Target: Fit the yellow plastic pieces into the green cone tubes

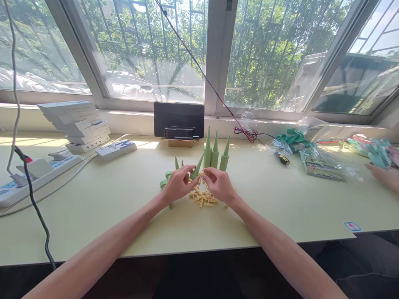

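Observation:
My left hand [178, 183] is closed, thumb and fingers around the lower part of a tilted green cone [197, 165]. Facing it, my right hand [220, 183] pinches a small pale-yellow peg [201, 175] close to the cone's base; its exact contact is hard to make out. Below both hands lies a loose pile of pale-yellow pegs [204, 200]. Just behind my right hand stand three upright green cone-topped towers [215, 154]. More green pieces [163, 182], some ring-shaped and some pointed, sit by my left hand and are partly hidden by it.
A black tablet [178, 119] leans at the window. To the left are stacked white boxes [82, 124], a power strip [40, 176] and cables. At the right lie a yellow-black tool [282, 158], plastic bags [326, 164] and another person's hand [385, 174]. The table's front edge runs beneath my forearms.

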A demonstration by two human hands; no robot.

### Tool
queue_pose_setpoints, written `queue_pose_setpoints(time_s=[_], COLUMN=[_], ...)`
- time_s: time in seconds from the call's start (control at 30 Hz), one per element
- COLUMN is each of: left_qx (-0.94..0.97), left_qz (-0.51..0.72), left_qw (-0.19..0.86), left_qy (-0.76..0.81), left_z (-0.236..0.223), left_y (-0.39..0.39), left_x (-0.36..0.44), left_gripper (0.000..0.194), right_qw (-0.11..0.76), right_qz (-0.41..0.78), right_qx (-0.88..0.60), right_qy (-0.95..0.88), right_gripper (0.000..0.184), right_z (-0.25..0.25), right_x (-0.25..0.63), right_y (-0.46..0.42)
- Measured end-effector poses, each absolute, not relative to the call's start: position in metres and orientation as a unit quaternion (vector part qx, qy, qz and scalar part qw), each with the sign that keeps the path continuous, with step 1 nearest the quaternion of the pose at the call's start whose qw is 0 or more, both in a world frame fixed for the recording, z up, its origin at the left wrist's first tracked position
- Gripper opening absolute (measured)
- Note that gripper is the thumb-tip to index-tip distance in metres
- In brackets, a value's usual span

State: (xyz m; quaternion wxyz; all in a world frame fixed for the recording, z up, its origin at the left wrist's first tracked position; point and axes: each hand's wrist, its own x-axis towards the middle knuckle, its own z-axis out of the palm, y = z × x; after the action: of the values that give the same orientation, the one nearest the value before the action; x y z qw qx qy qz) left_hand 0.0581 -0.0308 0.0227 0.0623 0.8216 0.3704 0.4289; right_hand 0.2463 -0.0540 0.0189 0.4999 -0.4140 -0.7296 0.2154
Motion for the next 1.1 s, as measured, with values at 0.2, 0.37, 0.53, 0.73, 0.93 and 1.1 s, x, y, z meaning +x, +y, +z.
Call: queue_pose_setpoints(time_s=[0.2,0.37,0.53,0.73,0.93,1.1], left_qx=[0.822,0.823,0.826,0.832,0.835,0.838], left_qz=[0.437,0.439,0.44,0.444,0.455,0.457], left_qw=[0.056,0.063,0.055,0.06,0.064,0.083], left_qy=[0.359,0.355,0.347,0.326,0.302,0.285], left_z=[0.0223,0.0222,0.0228,0.0221,0.0215,0.0227], left_y=[-0.0294,-0.0291,-0.0292,-0.0282,-0.0251,-0.0242], left_x=[0.0567,0.0565,0.0567,0.0555,0.0546,0.0548], left_gripper=[0.026,0.025,0.024,0.024,0.028,0.033], right_qw=[0.494,0.486,0.475,0.468,0.474,0.472], right_qz=[0.239,0.241,0.246,0.263,0.41,0.536], right_qx=[-0.416,-0.413,-0.412,-0.421,-0.402,-0.37], right_qy=[-0.725,-0.732,-0.738,-0.731,-0.668,-0.594], right_gripper=[0.021,0.024,0.035,0.04,0.039,0.045], right_z=[0.017,0.0173,0.019,0.0205,0.0175,0.0205], right_x=[0.2456,0.2458,0.2444,0.243,0.2417,0.2408], right_y=[-0.0532,-0.054,-0.0551,-0.0567,-0.0544,-0.0543])
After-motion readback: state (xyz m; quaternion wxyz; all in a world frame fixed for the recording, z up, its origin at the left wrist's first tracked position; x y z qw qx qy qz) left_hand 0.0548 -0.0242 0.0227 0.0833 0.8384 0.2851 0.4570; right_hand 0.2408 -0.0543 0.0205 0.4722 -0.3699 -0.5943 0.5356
